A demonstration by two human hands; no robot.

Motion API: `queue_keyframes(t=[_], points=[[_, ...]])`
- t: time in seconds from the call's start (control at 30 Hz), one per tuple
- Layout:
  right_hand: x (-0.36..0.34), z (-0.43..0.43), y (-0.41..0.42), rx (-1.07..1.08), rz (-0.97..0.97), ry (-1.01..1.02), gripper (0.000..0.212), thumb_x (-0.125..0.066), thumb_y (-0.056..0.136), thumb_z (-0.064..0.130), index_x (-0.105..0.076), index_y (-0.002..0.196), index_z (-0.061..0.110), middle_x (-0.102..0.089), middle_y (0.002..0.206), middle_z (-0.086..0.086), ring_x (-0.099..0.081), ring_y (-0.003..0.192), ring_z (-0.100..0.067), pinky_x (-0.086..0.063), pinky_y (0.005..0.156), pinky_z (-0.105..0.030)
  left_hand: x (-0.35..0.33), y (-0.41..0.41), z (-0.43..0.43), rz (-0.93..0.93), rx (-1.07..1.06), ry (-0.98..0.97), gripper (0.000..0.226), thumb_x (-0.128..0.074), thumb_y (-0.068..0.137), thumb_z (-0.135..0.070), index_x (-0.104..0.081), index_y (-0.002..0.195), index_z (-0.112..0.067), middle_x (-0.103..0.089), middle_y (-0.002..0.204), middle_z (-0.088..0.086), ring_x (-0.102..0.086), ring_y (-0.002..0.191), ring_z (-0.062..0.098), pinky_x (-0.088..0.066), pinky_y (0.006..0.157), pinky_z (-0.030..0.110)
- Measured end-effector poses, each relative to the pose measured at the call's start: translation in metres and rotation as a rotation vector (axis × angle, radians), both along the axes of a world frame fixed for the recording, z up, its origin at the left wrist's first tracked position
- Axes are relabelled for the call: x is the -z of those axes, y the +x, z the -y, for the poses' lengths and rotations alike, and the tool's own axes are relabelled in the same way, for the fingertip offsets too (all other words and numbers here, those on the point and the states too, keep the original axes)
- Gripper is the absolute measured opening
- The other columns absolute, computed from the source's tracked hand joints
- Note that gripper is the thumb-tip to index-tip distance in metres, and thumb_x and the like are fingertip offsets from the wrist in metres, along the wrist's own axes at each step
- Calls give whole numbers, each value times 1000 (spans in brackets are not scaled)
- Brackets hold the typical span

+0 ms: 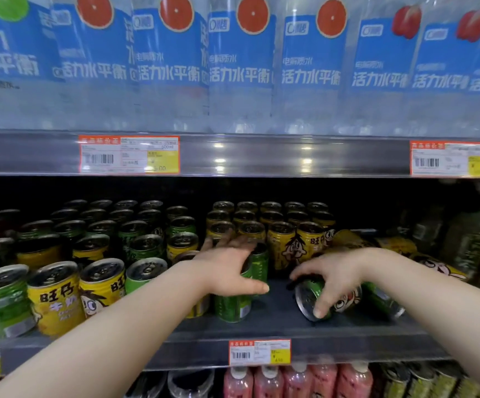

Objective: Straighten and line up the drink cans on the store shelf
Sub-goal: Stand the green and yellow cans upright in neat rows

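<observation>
- My left hand (227,265), centre frame, is wrapped around an upright green can (234,303) from above/behind – thumb on the front side, fingers over the top.
- My right hand (333,277), right of centre, is closed over a green can lying on its side (319,300), base end pointing at me, fingers curled on the rim.
- More tipped cans: yellow ones (356,239) lie flat behind my right wrist, mid-right, & another green one (382,301) just right of the one I hold.
- Standing rows of green/yellow cans (60,294) fill lower left; tidy yellow rows (287,239) sit at centre back.
- Shelf (276,320) between my hands is bare – room to work.
- To do it well, imo: tip the lying can up by its rim, set it flat on its base beside the left can, face fwd.
- Keep the left can steady as the ref for the front line; don't knock neighbours.
</observation>
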State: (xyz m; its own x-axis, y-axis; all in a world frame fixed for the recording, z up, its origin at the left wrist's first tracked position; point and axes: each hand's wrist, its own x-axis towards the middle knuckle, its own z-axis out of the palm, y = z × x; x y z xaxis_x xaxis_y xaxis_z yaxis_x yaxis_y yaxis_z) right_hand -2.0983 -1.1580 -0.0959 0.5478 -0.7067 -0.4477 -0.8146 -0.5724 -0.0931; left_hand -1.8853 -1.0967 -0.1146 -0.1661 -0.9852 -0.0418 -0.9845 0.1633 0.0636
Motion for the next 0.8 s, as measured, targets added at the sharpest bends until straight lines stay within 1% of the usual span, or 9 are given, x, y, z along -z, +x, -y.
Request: queue_keyframes(t=[0.07,0.13,0.27,0.37,0.43,0.5,0.57,0.67,0.8], points=[[9,-5,1,-12,-80,-56,86,-77,71,33,-28,142,34,-33,146,4,-36,131,-19,-37,107,-32,3,-4,3,34,41,10,91,-47,79,-68,0,148,-32,2,159,-5,5,145,22,0,117,48],[17,-6,2,-10,-5,-117,84,-78,69,31,-32,139,34,-38,141,4,-40,125,-18,-41,102,-31,4,-3,5,44,50,23,89,-47,80,-67,1,148,-33,3,159,-6,3,146,20,-3,117,47],[17,-10,4,89,360,-124,80,-79,69,28,-37,137,26,-45,129,7,-50,110,-12,-45,85,-15,2,-2,2,43,58,38,92,-48,78,-68,0,148,-33,5,158,-8,3,145,19,-5,117,46],[27,-10,4,199,705,-97,73,-78,72,29,-40,133,19,-53,128,1,-51,117,-14,-41,99,-23,2,-3,0,32,63,41,95,-50,76,-70,0,148,-32,4,158,-7,2,146,19,-7,118,45],[38,-13,2,286,837,-19,71,-72,77,37,-35,136,20,-51,130,2,-50,121,-13,-41,103,-28,2,-3,-1,34,64,33,96,-50,75,-70,-1,148,-31,4,158,-7,1,146,19,-8,118,44],[49,-19,4,351,879,90,70,-63,84,41,-25,140,22,-46,132,6,-47,120,-10,-40,99,-23,2,-3,-1,36,61,23,97,-51,75,-70,-1,148,-31,3,158,-6,0,146,19,-9,118,43],[56,-25,10,382,916,145,65,-58,88,37,-22,140,21,-46,131,3,-47,119,-11,-40,98,-22,2,-5,-1,39,60,15,98,-52,74,-71,-2,148,-30,1,159,-6,-3,145,20,-10,118,43],[59,-27,17,396,942,141,66,-60,87,35,-22,139,23,-49,130,-1,-49,120,-14,-42,102,-28,2,-5,0,38,61,9,100,-51,72,-74,-3,148,-30,-1,159,-5,-5,145,20,-11,117,43],[62,-30,26,356,914,152,71,-68,82,34,-24,137,28,-51,126,4,-50,117,-10,-43,100,-25,5,-4,0,35,65,-9,105,-51,66,-79,-6,148,-31,-5,158,-6,-9,145,20,-14,115,44]])
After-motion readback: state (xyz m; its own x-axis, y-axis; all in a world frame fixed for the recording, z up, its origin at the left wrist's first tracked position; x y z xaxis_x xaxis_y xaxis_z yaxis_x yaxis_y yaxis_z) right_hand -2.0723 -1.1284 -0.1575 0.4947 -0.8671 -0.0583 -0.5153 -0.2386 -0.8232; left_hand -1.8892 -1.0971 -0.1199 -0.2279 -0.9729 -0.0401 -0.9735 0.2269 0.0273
